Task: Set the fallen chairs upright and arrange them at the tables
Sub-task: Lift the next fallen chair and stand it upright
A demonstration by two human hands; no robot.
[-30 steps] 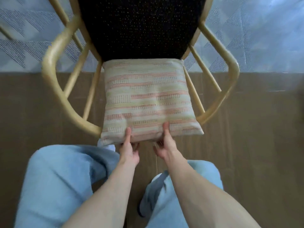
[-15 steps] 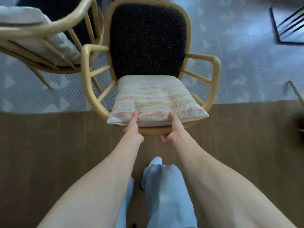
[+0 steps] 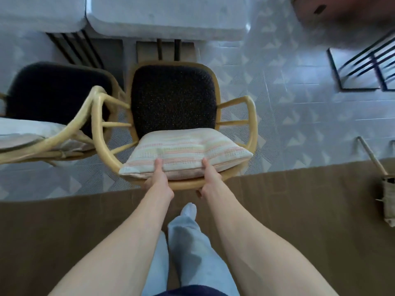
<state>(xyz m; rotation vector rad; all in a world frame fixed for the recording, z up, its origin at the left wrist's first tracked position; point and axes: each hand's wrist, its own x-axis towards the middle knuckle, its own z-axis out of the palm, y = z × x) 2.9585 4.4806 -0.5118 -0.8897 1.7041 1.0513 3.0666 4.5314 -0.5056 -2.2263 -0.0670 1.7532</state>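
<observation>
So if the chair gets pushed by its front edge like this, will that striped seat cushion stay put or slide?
The striped cushion looks soft and loose: its front corners overhang the seat rim, so it would probably slip or bunch. Both thumbs press on it while the left hand and right hand grip the rim, likely pinning it. The wooden chair looks stiff and fairly light.

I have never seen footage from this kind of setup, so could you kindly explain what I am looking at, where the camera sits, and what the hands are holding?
There is no machine here: a person wears a camera on the head, looking down at their own arms. The left hand and right hand grip the front edge of a wooden chair, thumbs on its striped cushion. The chair stands upright, facing the person. A second chair sits to its left, and a white table stands beyond.
</observation>
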